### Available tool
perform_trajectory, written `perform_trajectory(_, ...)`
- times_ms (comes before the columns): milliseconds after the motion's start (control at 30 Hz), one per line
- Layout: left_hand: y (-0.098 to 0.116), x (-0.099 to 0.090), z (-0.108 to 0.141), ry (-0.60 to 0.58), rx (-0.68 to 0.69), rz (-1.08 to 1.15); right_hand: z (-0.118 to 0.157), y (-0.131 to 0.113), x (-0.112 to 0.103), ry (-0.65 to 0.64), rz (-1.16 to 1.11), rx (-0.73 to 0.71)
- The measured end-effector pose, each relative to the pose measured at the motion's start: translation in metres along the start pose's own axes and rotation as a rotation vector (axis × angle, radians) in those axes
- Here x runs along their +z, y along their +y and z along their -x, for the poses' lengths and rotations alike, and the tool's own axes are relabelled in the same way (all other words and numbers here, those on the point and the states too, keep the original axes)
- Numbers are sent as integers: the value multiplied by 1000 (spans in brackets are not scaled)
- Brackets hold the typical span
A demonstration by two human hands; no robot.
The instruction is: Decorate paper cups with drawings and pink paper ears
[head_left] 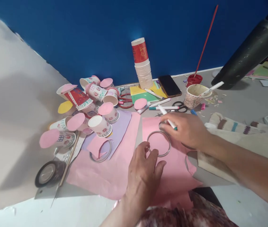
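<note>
On a pink paper sheet (pixel 171 170) lies a thin round ring (pixel 170 148). My left hand (pixel 143 170) has its fingers spread, the fingertips touching the ring's near left edge. Just beyond the ring, my right hand (pixel 188 129) is closed around a white marker (pixel 164 113) with a green end; part of it is hidden by the fingers. A second ring (pixel 111 148) lies to the left, with a cut pink paper piece (pixel 97 146) over it.
Decorated paper cups (pixel 101 126) with pink discs crowd the left. Black tape (pixel 45 174) sits near the front left. A cup stack (pixel 143 71), phone (pixel 170 85), scissors (pixel 180 106) and marker-holding cup (pixel 193 99) stand toward the blue wall. A dark cylinder (pixel 249 53) leans right.
</note>
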State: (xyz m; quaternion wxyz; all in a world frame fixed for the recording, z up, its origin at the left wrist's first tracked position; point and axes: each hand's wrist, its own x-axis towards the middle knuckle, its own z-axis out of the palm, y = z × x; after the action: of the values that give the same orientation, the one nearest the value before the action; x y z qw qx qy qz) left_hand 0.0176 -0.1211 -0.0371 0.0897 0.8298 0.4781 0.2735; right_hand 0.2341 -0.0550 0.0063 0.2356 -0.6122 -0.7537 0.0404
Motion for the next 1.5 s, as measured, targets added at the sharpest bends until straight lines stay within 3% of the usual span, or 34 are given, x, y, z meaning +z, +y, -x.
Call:
perform_trajectory(67, 0, 2, 0, 12, 20, -18, 1, 6, -13, 80, -31, -9)
perform_trajectory(200, -2, 1, 2, 40, 21, -11, 20, 13, -30, 116, -76, -230)
perform_trajectory(367, -2, 0, 4, 62, -17, -15, 40, 28, -15, 127, -100, -353)
perform_trajectory(533, 0, 0, -1, 66, -67, -9, 30, 40, 11, 197, -267, -255)
perform_trajectory(733, -1, 1, -7, 103, -89, -34, 28, 35, 17, 142, -312, -177)
perform_trajectory(933, -2, 1, -4, 100, -98, 6, 35, 35, 15, 115, -296, -303)
perform_trajectory(1100, -2, 0, -3, 80, -119, 28, 45, 43, 14, -29, -254, -375)
perform_trajectory(1500, -5, 0, -6, 80, -121, 63, 59, 46, 15, -95, -199, -329)
